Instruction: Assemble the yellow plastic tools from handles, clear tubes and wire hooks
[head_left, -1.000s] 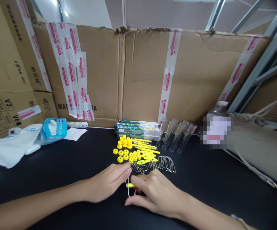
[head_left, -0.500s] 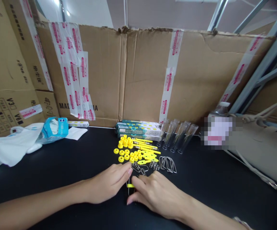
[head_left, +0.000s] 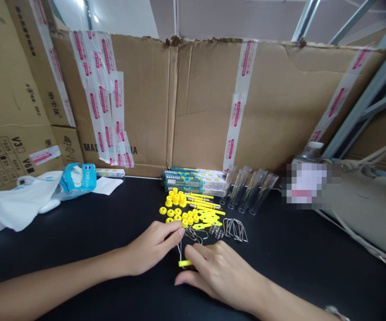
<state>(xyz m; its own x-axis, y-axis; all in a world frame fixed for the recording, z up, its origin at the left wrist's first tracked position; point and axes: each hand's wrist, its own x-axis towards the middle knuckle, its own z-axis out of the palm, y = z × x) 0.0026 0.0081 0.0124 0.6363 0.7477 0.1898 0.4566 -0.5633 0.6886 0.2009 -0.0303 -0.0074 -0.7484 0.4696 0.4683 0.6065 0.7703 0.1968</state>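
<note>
My left hand point(head_left: 154, 249) is closed in a pinch around the upper end of a thin bent metal wire point(head_left: 180, 250). At the wire's lower end is a small yellow plastic piece point(head_left: 184, 263), gripped by the curled fingers of my right hand point(head_left: 219, 274); its right part is hidden. My right thumb is stretched out below it, apart from the piece. Just beyond my fingertips lie bent wire hooks point(head_left: 193, 233), yellow plastic rings point(head_left: 162, 210), flat yellow pieces point(head_left: 208, 217) and small clear-looking parts point(head_left: 216, 231).
Farther back are yellow rods point(head_left: 204, 206), green-and-white boxes point(head_left: 193, 180) and clear tubes point(head_left: 263, 194) standing upright. More wire frames point(head_left: 235, 229) lie to the right. A blue tissue pack point(head_left: 88, 176) sits at left, a bottle point(head_left: 308, 178) and a bag point(head_left: 363, 205) at right. Cardboard point(head_left: 206, 107) walls the back.
The yellow piece sits slightly lower, and the wire end that stuck out below it no longer shows. My left fingertips have shifted up a little. The view has shifted slightly.
</note>
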